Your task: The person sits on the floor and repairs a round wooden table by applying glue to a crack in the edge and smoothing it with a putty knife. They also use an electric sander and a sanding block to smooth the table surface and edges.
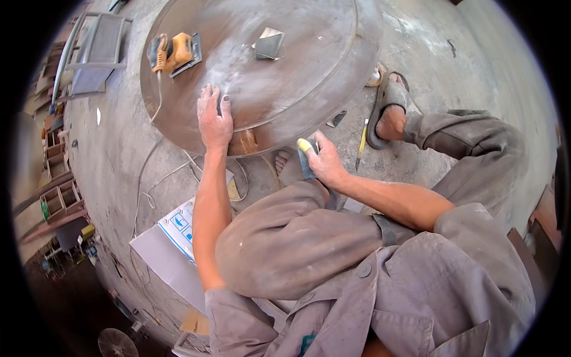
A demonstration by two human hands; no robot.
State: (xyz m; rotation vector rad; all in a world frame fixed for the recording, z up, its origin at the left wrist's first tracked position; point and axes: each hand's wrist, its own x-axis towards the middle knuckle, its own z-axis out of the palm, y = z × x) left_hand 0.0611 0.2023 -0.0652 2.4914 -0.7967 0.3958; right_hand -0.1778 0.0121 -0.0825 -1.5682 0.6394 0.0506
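Observation:
A large round brown tabletop (333, 89), streaked with whitish dust, is in front of me. My left hand (215, 122) rests on its near left part with the fingers stretched out and holds nothing. Just off the near rim, my right hand (326, 159) is closed on a blue-grey piece of sandpaper (307, 165) that hangs below the fingers. A yellow covering wraps the thumb of that hand. On the tabletop lie an orange-yellow electric sander (178, 52), left of centre, and a folded dark sheet of sandpaper (269, 45) near the middle.
The sander's pale cord (159, 98) runs off the rim and loops across the concrete floor. A yellow cutter knife (361, 143) and a dark scrap (337, 118) lie near my sandalled foot (391, 113). An opened cardboard box (172, 262) is at my left, a metal frame (101, 41) farther left.

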